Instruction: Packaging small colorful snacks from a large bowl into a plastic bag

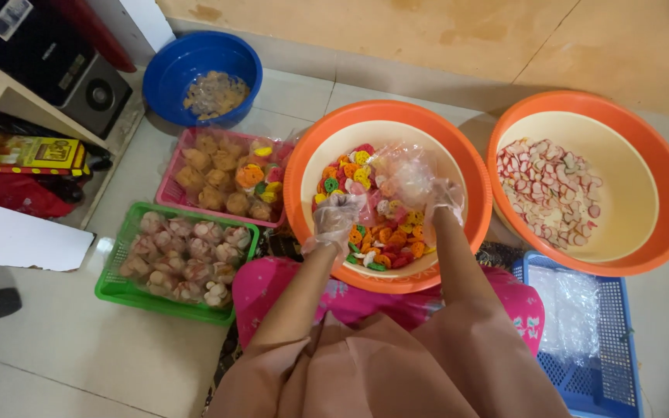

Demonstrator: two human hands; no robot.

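Observation:
Both my hands wear thin clear plastic gloves and reach into an orange basin (pixel 303 166) with a cream inside, filled with colourful flower-shaped crackers (pixel 381 240) in red, orange, yellow and green. My left hand (pixel 336 218) rests on the crackers at the near left of the pile, fingers curled. Over the middle of the basin, my right hand (pixel 437 195) grips a small clear plastic bag (pixel 406 172) that is held open.
A second orange basin (pixel 663 166) at right holds pink-and-white crackers. A green basket (pixel 118 290) and a pink basket (pixel 172 193) at left hold filled bags. A blue bowl (pixel 166 73) stands behind; a blue basket (pixel 621 371) with plastic bags lies at near right. A shelf stands at far left.

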